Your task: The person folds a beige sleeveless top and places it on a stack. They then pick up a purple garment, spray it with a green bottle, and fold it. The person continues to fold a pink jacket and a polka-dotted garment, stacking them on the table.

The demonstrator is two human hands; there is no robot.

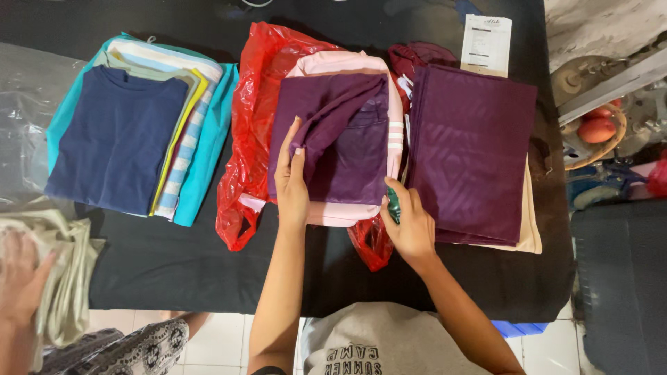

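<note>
**Two hands on one purple fold**

Two of your hands bracket the purple garment (340,139), which lies folded on a pink garment (347,66), both sitting over a red plastic bag (253,111) on the black-covered table (194,271).

- Left hand (292,177): lies along the garment's left edge, fingers (290,139) stretched straight and pointing away from you, flat on the cloth. Nothing pinched that I can see; it presses rather than holds.
- Right hand (411,226): at the near right corner, fingers curled around a small green object (393,205). Whether they also catch the cloth's edge I cannot tell.
- The garment runs up and away from both hands. Its long axis goes from you toward the far edge of the table, and a loose flap crosses diagonally from near left to far right.
- Left hand is the closer one: it already rests on the fabric; the right only meets the corner.
- Look of it: deep plum, matte, soft folds, roughly rectangular, with the pink one showing as a border around it.

Nearby: a second purple stack (472,153) just to the right, a navy-topped pile (118,139) well to the left, another person's hand (21,274) on pale cloth at far left.
</note>
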